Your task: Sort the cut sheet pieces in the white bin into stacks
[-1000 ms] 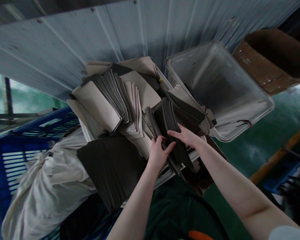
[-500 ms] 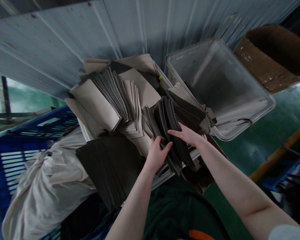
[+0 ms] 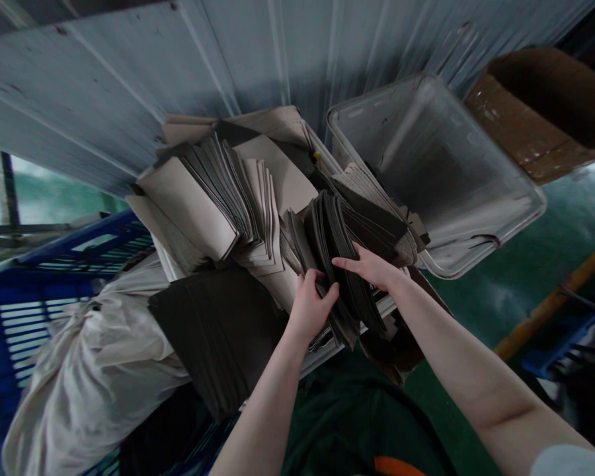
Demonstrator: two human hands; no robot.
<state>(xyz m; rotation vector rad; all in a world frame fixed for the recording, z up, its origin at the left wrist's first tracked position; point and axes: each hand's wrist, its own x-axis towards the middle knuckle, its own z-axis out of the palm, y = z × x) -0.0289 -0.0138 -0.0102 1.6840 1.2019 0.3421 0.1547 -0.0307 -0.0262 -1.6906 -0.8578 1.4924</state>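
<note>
A curved stack of dark sheets (image 3: 333, 228) stands on edge in a white bin (image 3: 322, 357) crammed with similar flat pieces. My left hand (image 3: 313, 303) grips the near left part of this stack, its thumb towards the right and its fingertips partly hidden between the sheets. From the right, my right hand (image 3: 374, 268) holds the same stack, with one digit laid across the edges and the other fingers hidden behind. Left of my hands lies a wide pile of dark sheets (image 3: 221, 337). Beige sheets (image 3: 193, 198) and a fanned grey bundle (image 3: 225, 188) lie beyond.
A translucent plastic bin (image 3: 436, 172) stands tilted at the right, beside an open cardboard box (image 3: 535, 119). At the left, a blue crate (image 3: 10, 291) holds a whitish cloth sack (image 3: 109, 370). A corrugated metal wall (image 3: 258, 53) runs behind the bins.
Both hands stay on the dark stack in nearly the same place. The view has shifted very slightly.
</note>
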